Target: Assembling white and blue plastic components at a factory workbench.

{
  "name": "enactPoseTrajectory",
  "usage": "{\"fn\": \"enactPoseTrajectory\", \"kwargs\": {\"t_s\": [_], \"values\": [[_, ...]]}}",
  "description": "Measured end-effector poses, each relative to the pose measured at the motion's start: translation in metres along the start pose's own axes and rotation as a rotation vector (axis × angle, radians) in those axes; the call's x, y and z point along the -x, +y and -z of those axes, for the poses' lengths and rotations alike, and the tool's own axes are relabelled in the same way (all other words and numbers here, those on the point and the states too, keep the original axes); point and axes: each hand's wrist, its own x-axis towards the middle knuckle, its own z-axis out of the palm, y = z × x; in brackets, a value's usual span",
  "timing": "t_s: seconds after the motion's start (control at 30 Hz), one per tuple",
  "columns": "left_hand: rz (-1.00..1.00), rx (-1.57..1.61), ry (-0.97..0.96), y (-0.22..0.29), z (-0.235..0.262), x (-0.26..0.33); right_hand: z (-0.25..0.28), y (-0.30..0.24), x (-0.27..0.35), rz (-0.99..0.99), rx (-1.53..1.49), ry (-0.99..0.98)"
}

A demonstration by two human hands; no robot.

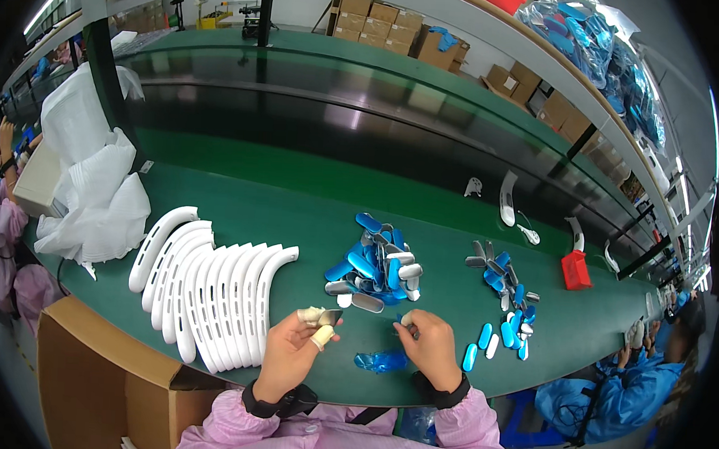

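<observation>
My left hand [294,349], with pale finger cots on thumb and forefinger, pinches a small silver oval piece [329,316] above the green table. My right hand [429,344] is closed with its fingertips together near a tiny piece; what it grips is too small to make out. Between the hands lies a crumpled blue film [381,361]. Just beyond them sits a pile of blue-filmed and silver oval pieces [376,264]. A row of white curved slotted parts [210,286] lies to the left of my left hand.
A second scatter of blue and silver pieces [505,301] lies to the right, with a red box [575,271] beyond. White foam bags [93,186] sit far left, an open cardboard box [108,374] below the table edge. Workers sit at both sides.
</observation>
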Motion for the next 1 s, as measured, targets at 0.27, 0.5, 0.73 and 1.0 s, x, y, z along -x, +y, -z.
{"fn": "enactPoseTrajectory", "kwargs": {"t_s": [0.27,0.5,0.73,1.0], "values": [[0.173,-0.05,-0.099,0.001,-0.001,0.007,0.026,-0.026,0.018,0.419,0.093,-0.295],[0.275,0.008,-0.296,0.013,-0.014,0.021,0.02,-0.042,0.007,-0.266,-1.102,-0.339],[0.103,0.175,-0.42,0.001,-0.011,0.025,-0.014,-0.042,0.024,-0.458,-1.812,-0.527],[-0.274,-0.897,-0.279,0.016,-0.013,0.008,0.0,-0.031,0.024,-0.395,-1.905,-0.133]]}}
